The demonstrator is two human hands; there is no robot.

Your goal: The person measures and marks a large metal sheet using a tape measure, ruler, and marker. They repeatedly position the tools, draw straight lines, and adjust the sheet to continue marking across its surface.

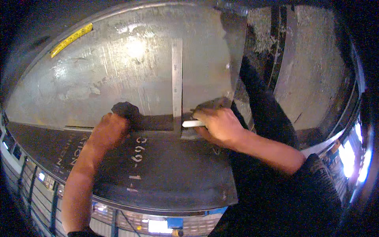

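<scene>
My left hand is closed, knuckles up, low on the shiny steel surface, beside a seam with a darker plate. What its fingers hold, if anything, is hidden; a dark patch, perhaps shadow, lies just beyond them. A long flat metal ruler lies on the steel, pointing away from me, its near end by the seam. Right of that end, my right hand grips a white stick, possibly a marker. The stick's tip points left at the ruler's edge.
Nearest me is the dark steel plate with white stencilled characters. A yellow strip marked like a tape measure lies at the far left. On the right, another curved metal section stands past a dark gap. Railings show below at left.
</scene>
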